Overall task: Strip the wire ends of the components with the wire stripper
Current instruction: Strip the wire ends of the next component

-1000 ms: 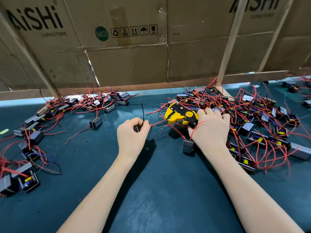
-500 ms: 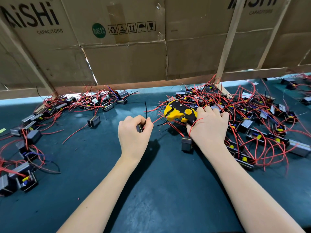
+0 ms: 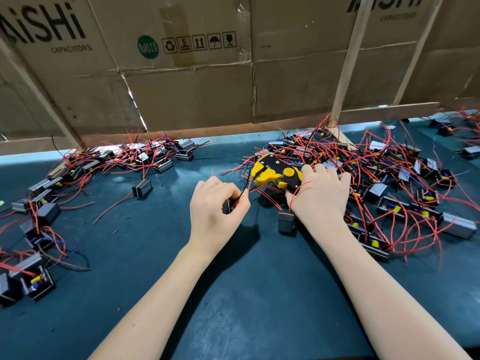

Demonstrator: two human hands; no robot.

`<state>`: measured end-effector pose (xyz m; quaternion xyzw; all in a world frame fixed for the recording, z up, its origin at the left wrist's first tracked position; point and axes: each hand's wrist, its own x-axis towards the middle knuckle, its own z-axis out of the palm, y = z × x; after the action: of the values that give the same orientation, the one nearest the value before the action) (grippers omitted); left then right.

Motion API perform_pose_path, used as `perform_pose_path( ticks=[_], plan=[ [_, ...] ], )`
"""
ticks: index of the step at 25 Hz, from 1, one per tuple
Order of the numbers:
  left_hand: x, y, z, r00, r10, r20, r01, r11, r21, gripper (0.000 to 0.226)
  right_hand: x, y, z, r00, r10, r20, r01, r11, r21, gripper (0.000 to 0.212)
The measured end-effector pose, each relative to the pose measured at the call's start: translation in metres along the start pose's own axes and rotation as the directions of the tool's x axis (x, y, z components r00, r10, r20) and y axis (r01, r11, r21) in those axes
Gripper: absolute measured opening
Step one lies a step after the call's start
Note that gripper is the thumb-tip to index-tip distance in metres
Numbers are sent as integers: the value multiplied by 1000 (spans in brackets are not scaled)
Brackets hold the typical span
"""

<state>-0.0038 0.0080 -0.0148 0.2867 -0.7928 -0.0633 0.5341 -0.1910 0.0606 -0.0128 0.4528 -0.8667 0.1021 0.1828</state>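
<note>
We are working over a dark teal matte work surface (image 3: 233,294) that fills the lower two thirds of the frame. Our left hand (image 3: 217,207), at centre frame, is curling its fingers round a small black box-shaped component (image 3: 228,206) and pinching its wires; a thin black wire (image 3: 245,187) and a red one are rising from between thumb and forefinger toward the tool. Our right hand (image 3: 320,194), right of centre, is gripping the handles of the yellow-and-black wire stripper (image 3: 275,174), whose head is pointing left, just beside the raised wire ends. We cannot tell whether the wire is seated in the tool's head. A second black component (image 3: 286,222) is hanging by a red lead just below the right wrist.

A dense pile of black components with red leads (image 3: 389,188) is lying at right of frame, touching the right hand. A looser spread of similar components (image 3: 104,165) is running from upper centre down the left edge.

Across the top of the frame, a wall of flattened brown cardboard cartons (image 3: 194,94), printed with "AiSHi CAPACITORS" and handling symbols, is standing behind pale wooden battens (image 3: 345,66). A bright gap is showing beneath its lower edge.
</note>
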Motion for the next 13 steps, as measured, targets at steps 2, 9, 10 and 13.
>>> perform_pose_path(
  ticks=[2,9,10,13],
  plan=[
    [-1,-3,0,997,-7,74,9,1000,-18,35,0,1,0,1000,5,1,-5,1000,16,53],
    [-3,-2,-5,954,-190,231,211,975,-69,19,0,5,-2,999,19,-32,-18,998,54,52],
    [-3,0,-5,957,-222,186,239,968,-74,18,0,4,-2,999,15,-32,-14,998,56,53],
    [-1,-1,-6,948,-295,120,309,944,-120,19,-1,4,-2,1000,12,-22,-10,998,59,53]
  ],
)
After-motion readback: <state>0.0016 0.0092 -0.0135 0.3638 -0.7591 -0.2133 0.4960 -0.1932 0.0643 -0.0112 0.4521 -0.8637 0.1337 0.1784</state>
